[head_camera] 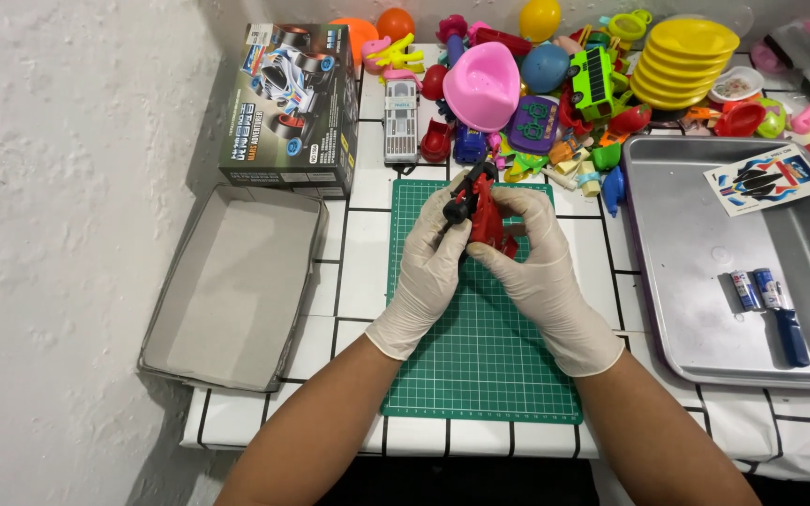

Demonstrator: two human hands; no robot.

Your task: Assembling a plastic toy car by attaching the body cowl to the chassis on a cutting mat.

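Both of my hands wear pale latex gloves and together hold a small red and black toy vehicle (482, 208) above a green cutting mat (480, 365). My left hand (428, 267) grips its black part on the left side. Fingers of my right hand (536, 267) curl around the red body from the right. The toy's underside is hidden by my fingers.
A grey cardboard tray (232, 286) lies at the left, a printed toy box (292, 103) behind it. A metal tray (696, 272) at the right holds a sticker sheet (763, 178), two batteries (745, 290) and a blue-handled screwdriver (785, 319). Several colourful plastic toys (555, 84) crowd the back.
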